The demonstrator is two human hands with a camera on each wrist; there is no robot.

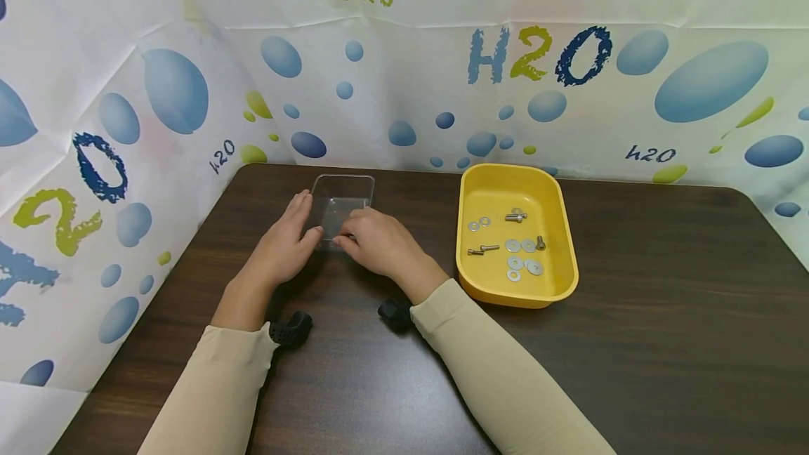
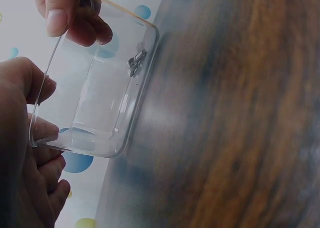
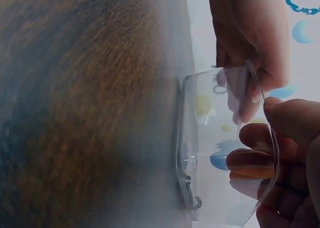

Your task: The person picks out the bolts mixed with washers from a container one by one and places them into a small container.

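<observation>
A small clear plastic box [image 1: 342, 181] stands at the back left of the dark table. My left hand [image 1: 286, 243] holds its left near corner, with the thumb by the near rim and fingers along the left wall. From the right, my right hand [image 1: 387, 243] grips the near rim, its thumb [image 2: 57, 21] outside and curled fingers [image 3: 255, 162] reaching inside past the wall. Small metal hardware [image 2: 136, 62], apparently a bolt, lies on the box floor. Whether the right fingers also pinch a small part is hidden.
Right of the hands stands a yellow tray [image 1: 517, 293] with several washers [image 1: 515, 263] and several bolts [image 1: 516, 217] scattered inside. A white printed sheet [image 1: 404, 55] hangs behind the table [image 1: 663, 335] and along its left side. Black wrist cameras [image 1: 292, 328] sit under both wrists.
</observation>
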